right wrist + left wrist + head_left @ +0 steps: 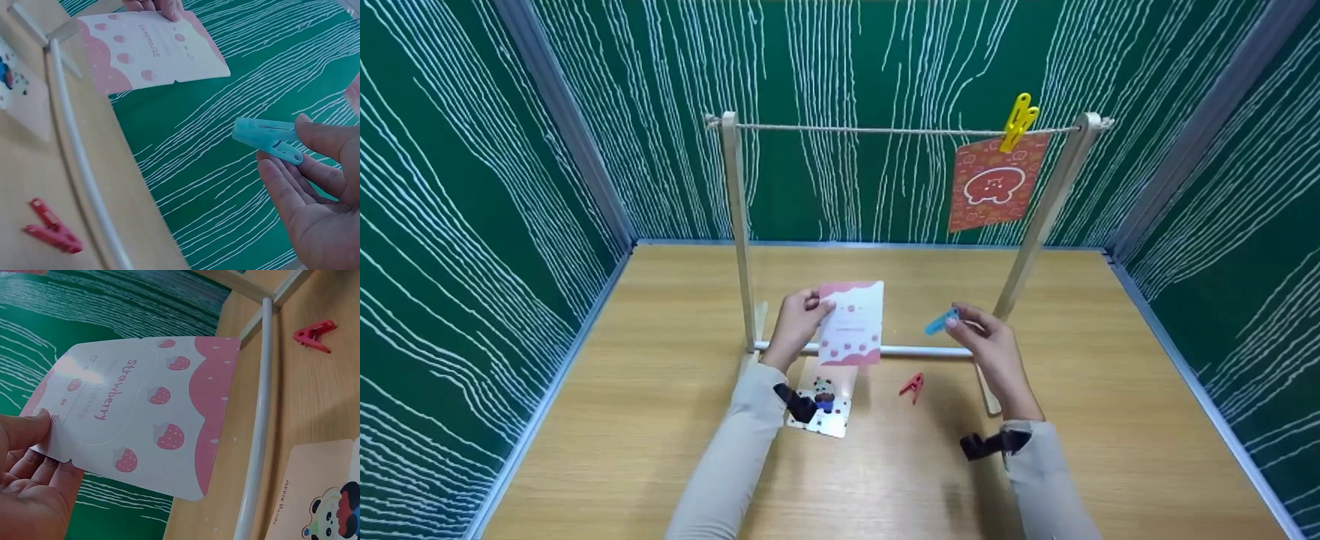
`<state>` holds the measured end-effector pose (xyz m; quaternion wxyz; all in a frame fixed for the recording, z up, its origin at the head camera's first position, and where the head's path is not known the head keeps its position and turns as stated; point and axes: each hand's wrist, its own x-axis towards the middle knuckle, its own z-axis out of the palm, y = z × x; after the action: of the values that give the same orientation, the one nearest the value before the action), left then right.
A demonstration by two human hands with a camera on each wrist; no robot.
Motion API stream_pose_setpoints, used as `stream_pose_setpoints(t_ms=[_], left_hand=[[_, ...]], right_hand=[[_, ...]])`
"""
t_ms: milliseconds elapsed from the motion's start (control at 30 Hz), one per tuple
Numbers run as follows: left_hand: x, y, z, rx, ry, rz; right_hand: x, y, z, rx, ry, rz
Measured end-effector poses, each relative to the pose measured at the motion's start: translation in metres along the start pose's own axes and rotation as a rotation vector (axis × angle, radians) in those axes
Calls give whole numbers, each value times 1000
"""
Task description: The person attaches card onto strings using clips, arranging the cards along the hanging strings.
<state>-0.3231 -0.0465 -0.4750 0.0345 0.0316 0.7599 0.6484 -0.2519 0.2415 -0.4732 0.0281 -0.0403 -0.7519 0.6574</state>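
Observation:
My left hand (800, 324) pinches a pink and white strawberry card (851, 326) by its left edge, thumb in front and fingers behind. The card is held up in front of the frame's low white bar (922, 350). To its right, my right hand (990, 349) holds a light blue clothespin (267, 138) between thumb and fingers, its nose pointing toward the card. Card and clothespin are apart. Above, an orange-red card (997, 184) hangs from the rope (870, 130), clipped by a yellow clothespin (1020, 124) near the right post.
A red clothespin (913, 387) lies on the wooden table (660, 420), between the forearms. Beneath the left hand lies a panda card (832, 420), partly covered by the wrist camera. Wooden posts (740, 232) carry the rope. Green walls with white lines (885, 60) surround the table.

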Motion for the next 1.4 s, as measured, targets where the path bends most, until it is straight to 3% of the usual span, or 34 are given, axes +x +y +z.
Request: stream_pose_setpoints(t_ms=[333, 667, 1100, 1400], left_hand=[[8, 30, 9, -8, 16, -4], [13, 54, 18, -22, 25, 131], [15, 94, 29, 0, -13, 221], [17, 118, 34, -34, -13, 263]], right_hand=[[9, -41, -6, -5, -26, -91], [17, -71, -10, 77, 6, -233], [22, -115, -12, -22, 96, -419], [24, -144, -11, -33, 148, -476]])
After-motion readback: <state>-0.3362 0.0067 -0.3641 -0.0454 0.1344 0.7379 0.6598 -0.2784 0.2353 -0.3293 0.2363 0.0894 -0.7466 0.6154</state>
